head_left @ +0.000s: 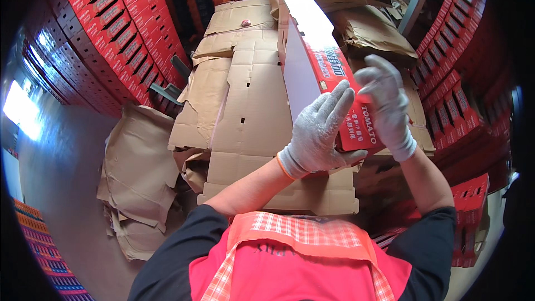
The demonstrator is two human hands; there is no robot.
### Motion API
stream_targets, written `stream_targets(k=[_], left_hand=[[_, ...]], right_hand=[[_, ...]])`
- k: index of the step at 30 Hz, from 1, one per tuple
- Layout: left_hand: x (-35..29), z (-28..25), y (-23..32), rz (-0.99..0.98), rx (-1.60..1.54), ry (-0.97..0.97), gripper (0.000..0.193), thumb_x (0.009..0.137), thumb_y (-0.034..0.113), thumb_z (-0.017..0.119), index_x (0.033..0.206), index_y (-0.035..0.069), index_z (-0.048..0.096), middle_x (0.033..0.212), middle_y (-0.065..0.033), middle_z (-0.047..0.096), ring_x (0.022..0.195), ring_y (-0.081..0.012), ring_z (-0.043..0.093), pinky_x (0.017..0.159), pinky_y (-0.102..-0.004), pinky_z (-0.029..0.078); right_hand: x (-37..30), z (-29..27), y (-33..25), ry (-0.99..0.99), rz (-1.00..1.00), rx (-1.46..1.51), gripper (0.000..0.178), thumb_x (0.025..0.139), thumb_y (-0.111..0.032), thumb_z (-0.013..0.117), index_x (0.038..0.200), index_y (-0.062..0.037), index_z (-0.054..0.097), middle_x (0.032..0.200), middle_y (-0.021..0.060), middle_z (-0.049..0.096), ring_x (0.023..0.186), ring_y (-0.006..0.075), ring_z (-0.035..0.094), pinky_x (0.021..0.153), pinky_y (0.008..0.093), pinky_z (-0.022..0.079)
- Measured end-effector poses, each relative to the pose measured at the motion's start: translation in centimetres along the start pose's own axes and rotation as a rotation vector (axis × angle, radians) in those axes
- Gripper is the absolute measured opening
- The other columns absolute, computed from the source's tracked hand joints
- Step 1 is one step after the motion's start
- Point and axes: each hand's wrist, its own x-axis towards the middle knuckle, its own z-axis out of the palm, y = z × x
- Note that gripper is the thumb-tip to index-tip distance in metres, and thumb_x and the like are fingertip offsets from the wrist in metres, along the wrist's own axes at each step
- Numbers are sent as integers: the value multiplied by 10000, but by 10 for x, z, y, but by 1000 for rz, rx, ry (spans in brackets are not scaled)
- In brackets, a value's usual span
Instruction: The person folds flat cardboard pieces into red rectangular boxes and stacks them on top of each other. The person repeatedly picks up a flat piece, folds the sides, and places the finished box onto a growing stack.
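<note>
A red cardboard carton (340, 72) with white inner faces stands tilted on flat brown cardboard in front of me. Its long side wall runs away from me toward the back. My left hand (320, 134), in a pale knitted glove with an orange cuff edge, rests against the carton's near end. Its fingers lie straight along the red panel, and the thumb stretches along the lower edge. At the carton's right side is my right hand (387, 106), gloved too, raised with bent fingers. Motion blurs its fingertips, so contact with the carton cannot be made out.
Flat brown cardboard (253, 111) covers the work surface, with a small red item (246, 23) on it. Paper-wrapped bundles (370, 28) lie at the back right. Red cartons (120, 28) are stacked high at left, and more cartons (454, 106) at right. Brown sheets (139, 161) lean at the lower left.
</note>
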Motion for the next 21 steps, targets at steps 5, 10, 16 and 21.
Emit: stream_targets(k=[5,10,16,21], left_hand=[[-15,15,5,-116,90,78,1421,567,525,894,1568,37,11,1579,-332,114,1389,-486,346,1070,-504,389],[-34,22,16,-612,-129,-72,1470,538,496,917,1545,-15,-24,1548,-252,183,1449,-385,217,1185,-426,193],[-35,15,20,-895,-576,-351,1020,600,415,895,1381,4,385,1399,-219,408,1311,-361,406,1062,-437,373],[-41,-16,15,-750,-615,-36,1129,662,280,897,1497,16,184,1443,-181,368,1304,-289,426,1084,-387,383]], right_hand=[[32,18,-64,-496,464,-229,296,763,-234,788,854,-46,577,810,17,551,784,93,503,713,279,472],[56,36,-52,-629,230,-333,125,743,-79,640,767,-52,520,684,71,537,654,229,551,627,371,463],[51,99,-42,-762,-487,-532,287,749,-133,698,1004,-72,581,908,89,621,870,316,624,718,404,498],[96,111,-56,-358,-393,-217,284,896,-96,660,1168,-58,586,937,70,637,816,155,621,706,287,532]])
